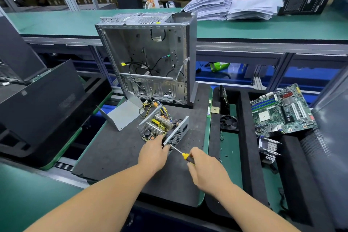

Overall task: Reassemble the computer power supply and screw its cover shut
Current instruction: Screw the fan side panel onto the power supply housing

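Note:
The open power supply (162, 128) sits on the dark foam mat (116, 152), its circuit board and heat sinks exposed and its perforated end wall facing right. My left hand (153, 153) grips the near corner of its casing. My right hand (202, 167) holds a yellow-and-black screwdriver (181, 153), whose tip meets the perforated wall beside my left fingers. The bent grey metal cover (122, 113) lies separate to the left of the unit. Yellow and black cables (148, 108) run from the supply toward the case.
An empty computer case (148, 58) stands open behind the supply. To the right, a foam tray (244, 122) holds a fan (228, 123), a motherboard (282, 111), a heat sink (267, 147) and small loose screws (225, 153). Black panels (37, 96) lean at left.

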